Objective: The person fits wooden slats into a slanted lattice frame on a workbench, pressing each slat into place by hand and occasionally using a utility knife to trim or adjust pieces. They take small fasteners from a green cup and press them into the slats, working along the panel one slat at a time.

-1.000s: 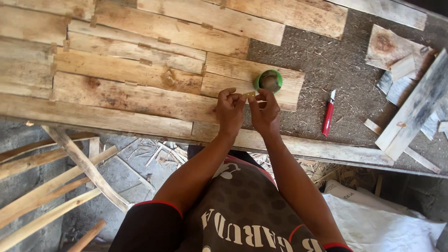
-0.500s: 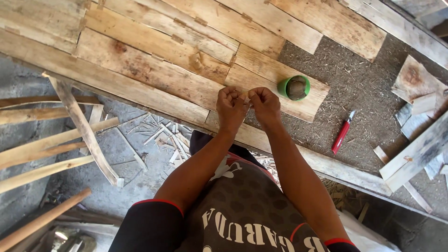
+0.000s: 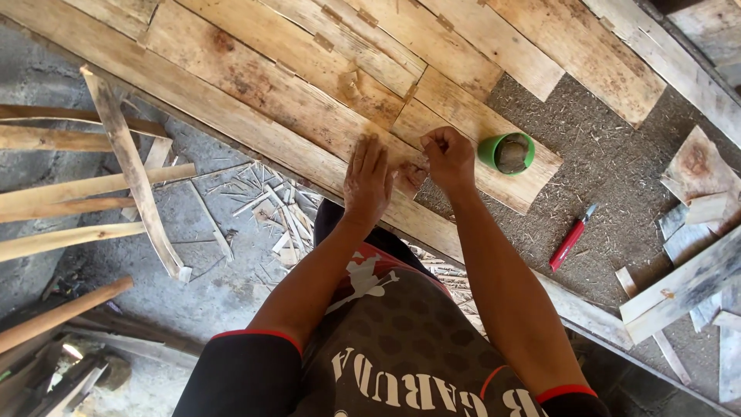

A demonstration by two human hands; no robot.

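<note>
Left hand (image 3: 367,179) lay flat and open on plank (image 3: 293,100) | right hand (image 3: 449,158) pinched closed on something small, unidentifiable, at plank end beside green cup (image 3: 507,152) | advised: press plank firmly, keep fingers off the pinch point.

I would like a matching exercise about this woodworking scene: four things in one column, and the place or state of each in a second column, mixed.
Things:
1. round green container
2. red-handled tool
3. left hand
4. right hand

Places or states:
A. lying on the rough brown board, right of the planks
B. flat, fingers spread, on a pale wooden plank
C. standing on a plank end, beside the right hand
D. closed in a pinching grip above the plank

Pairs: 1-C, 2-A, 3-B, 4-D
</note>
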